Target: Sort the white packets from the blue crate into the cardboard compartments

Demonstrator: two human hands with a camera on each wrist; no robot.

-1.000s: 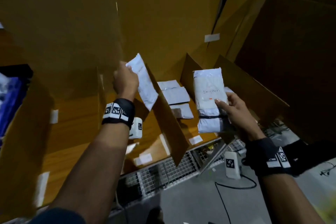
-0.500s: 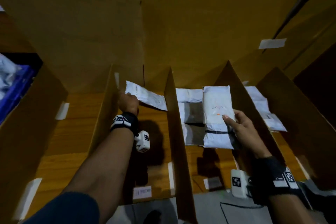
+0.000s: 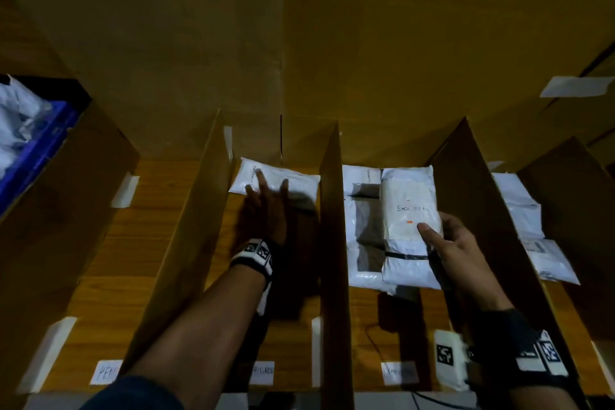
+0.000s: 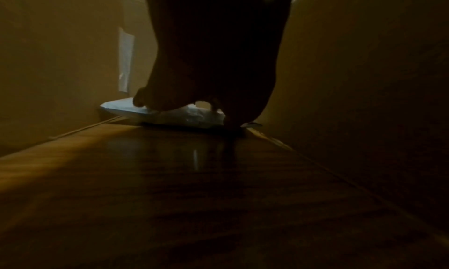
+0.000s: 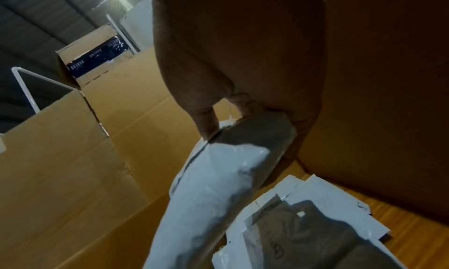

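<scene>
Left hand (image 3: pixel 266 210) spread flat on a crinkly white packet (image 3: pixel 299 181), probably touching; right hand (image 3: pixel 456 243) grips a plump glossy labelled packet (image 3: pixel 407 206).

The held white packet (image 3: pixel 408 210) bears handwriting beginning "Exce"; other labels are illegible.

White packet (image 3: pixel 276 180), flat on the wooden floor at the back of its cardboard compartment (image 3: pixel 196 210), lying crosswise between the two dividers. Bulkier white packet (image 3: pixel 408 226), bearing a handwritten label and a dark band near its lower end, raised lengthwise above several flat white packets (image 3: pixel 361 236) in the next compartment to the right. Further white packets (image 3: pixel 532 236) lie one compartment farther right. Blue crate (image 3: pixel 36 150), far left, contains crumpled white packets.
</scene>
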